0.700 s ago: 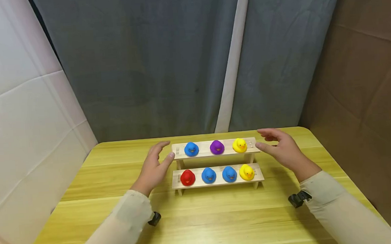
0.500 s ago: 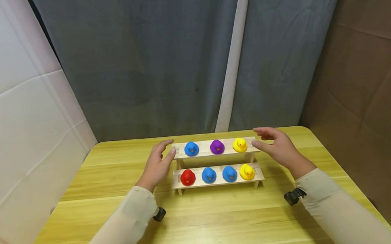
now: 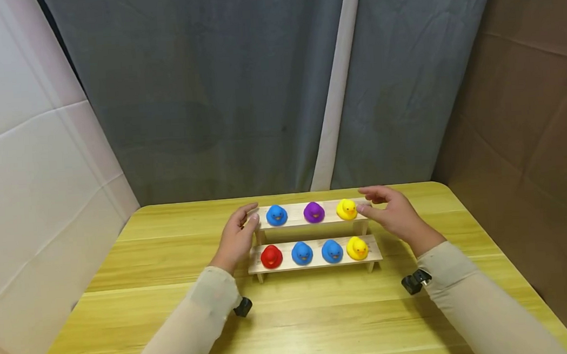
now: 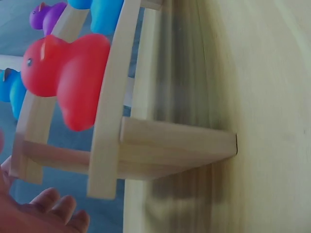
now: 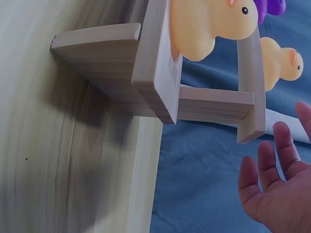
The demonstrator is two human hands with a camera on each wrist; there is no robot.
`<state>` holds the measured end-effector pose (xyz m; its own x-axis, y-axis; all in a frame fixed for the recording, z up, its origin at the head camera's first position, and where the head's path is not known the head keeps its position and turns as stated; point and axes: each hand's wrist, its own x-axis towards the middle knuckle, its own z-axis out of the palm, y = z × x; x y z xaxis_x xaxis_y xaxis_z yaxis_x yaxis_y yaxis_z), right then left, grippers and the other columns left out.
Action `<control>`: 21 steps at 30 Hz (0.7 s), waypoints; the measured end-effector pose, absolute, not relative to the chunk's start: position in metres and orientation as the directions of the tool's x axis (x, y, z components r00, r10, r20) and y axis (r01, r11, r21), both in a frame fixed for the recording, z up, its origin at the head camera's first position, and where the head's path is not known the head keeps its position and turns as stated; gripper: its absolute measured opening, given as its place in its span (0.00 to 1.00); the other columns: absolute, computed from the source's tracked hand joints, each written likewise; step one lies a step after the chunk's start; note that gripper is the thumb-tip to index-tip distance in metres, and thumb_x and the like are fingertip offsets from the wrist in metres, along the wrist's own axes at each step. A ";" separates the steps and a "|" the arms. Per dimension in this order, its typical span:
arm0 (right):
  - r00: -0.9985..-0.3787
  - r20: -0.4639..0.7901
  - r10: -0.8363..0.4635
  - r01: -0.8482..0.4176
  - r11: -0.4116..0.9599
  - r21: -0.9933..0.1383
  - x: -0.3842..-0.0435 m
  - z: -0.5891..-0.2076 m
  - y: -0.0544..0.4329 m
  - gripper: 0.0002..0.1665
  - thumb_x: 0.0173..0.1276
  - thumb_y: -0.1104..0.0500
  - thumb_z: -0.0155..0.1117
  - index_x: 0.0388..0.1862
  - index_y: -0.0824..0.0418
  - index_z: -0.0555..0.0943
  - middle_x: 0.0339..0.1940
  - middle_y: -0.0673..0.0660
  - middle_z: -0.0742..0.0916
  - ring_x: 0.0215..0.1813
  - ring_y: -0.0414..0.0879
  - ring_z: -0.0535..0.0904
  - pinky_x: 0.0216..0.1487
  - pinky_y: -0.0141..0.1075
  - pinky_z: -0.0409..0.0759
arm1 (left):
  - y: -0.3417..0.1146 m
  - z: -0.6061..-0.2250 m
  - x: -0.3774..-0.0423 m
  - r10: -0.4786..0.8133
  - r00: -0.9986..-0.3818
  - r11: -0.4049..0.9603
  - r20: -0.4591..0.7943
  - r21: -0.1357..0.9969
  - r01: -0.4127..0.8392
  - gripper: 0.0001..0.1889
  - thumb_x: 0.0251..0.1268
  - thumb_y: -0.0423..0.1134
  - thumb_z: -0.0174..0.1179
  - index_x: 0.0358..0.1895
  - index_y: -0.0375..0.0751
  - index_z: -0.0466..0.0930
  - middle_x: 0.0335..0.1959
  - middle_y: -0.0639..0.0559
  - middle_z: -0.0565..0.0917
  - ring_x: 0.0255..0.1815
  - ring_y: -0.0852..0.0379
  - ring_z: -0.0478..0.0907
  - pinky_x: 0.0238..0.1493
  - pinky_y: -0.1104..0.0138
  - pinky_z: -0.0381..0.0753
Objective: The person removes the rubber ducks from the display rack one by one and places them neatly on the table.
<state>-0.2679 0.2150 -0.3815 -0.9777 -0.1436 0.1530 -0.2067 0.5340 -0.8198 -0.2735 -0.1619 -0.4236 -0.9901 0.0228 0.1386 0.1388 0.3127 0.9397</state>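
A two-tier wooden stand (image 3: 313,264) carries several rubber ducks. Its lower step holds a red duck (image 3: 271,257), two blue ducks and a yellow duck (image 3: 357,248). On the upper step (image 3: 294,214) sit a blue duck (image 3: 276,215), a purple duck (image 3: 314,212) and another yellow duck (image 3: 346,209). My left hand (image 3: 235,240) is at the upper step's left end, thumb overlapping that end in the head view. At the opposite end is my right hand (image 3: 398,218), its thumb tip beside the upper yellow duck. In the right wrist view, loosely bent fingers (image 5: 266,165) show apart from the wood.
The stand rests on a wooden table (image 3: 316,318), toward its back edge. Behind hangs a grey curtain (image 3: 210,95) with a pale strip (image 3: 334,101). White cloth (image 3: 34,160) borders the left side and brown cloth (image 3: 519,119) the right.
Both hands have moved inward, left hand to the right and right hand to the left, closing in on the upper step's ends. The ducks keep their places on the stand.
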 end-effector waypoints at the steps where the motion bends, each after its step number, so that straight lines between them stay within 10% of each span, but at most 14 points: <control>1: -0.978 0.150 -0.143 -0.204 0.535 -0.820 -0.268 -0.382 0.215 0.33 0.75 0.48 0.71 0.73 0.59 0.78 0.70 0.69 0.78 0.70 0.66 0.71 0.67 0.57 0.75 | -0.161 -0.424 -0.274 0.017 -0.991 0.304 0.132 0.944 0.130 0.22 0.85 0.42 0.51 0.75 0.43 0.72 0.77 0.40 0.70 0.79 0.41 0.66 0.81 0.46 0.61; 7: -0.977 0.147 -0.156 -0.209 0.535 -0.818 -0.272 -0.385 0.215 0.33 0.74 0.47 0.71 0.72 0.59 0.78 0.69 0.69 0.78 0.69 0.66 0.71 0.66 0.55 0.75 | -0.155 -0.429 -0.275 0.005 -0.993 0.259 0.117 0.959 0.114 0.22 0.85 0.43 0.51 0.75 0.44 0.72 0.78 0.44 0.70 0.82 0.44 0.60 0.83 0.48 0.55; 9: -0.976 0.146 -0.160 -0.210 0.538 -0.817 -0.272 -0.385 0.215 0.33 0.74 0.47 0.71 0.72 0.59 0.78 0.69 0.69 0.78 0.68 0.66 0.71 0.65 0.55 0.75 | -0.153 -0.430 -0.274 -0.005 -0.996 0.217 0.094 0.972 0.090 0.22 0.85 0.43 0.51 0.75 0.46 0.73 0.77 0.45 0.71 0.69 0.44 0.72 0.75 0.54 0.69; 18: -0.977 0.145 -0.155 -0.207 0.536 -0.818 -0.272 -0.385 0.210 0.33 0.73 0.47 0.72 0.71 0.59 0.79 0.68 0.69 0.78 0.68 0.64 0.70 0.68 0.56 0.73 | -0.149 -0.440 -0.276 -0.043 -0.997 0.152 0.058 0.987 0.051 0.21 0.85 0.45 0.52 0.74 0.52 0.74 0.72 0.49 0.74 0.41 0.55 0.73 0.46 0.65 0.77; 21: -0.977 0.142 -0.159 -0.206 0.538 -0.817 -0.272 -0.384 0.208 0.33 0.74 0.47 0.72 0.71 0.59 0.79 0.68 0.68 0.77 0.68 0.63 0.71 0.69 0.57 0.72 | -0.150 -0.443 -0.278 -0.042 -0.997 0.151 0.068 0.987 0.061 0.21 0.85 0.45 0.51 0.74 0.52 0.74 0.73 0.48 0.73 0.51 0.52 0.75 0.57 0.61 0.78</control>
<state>-0.2717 0.2082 -0.3840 -0.9771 -0.1587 0.1420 -0.2062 0.5383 -0.8171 -0.2780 -0.1500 -0.4434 -0.9968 -0.0416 0.0676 0.0606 0.1512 0.9866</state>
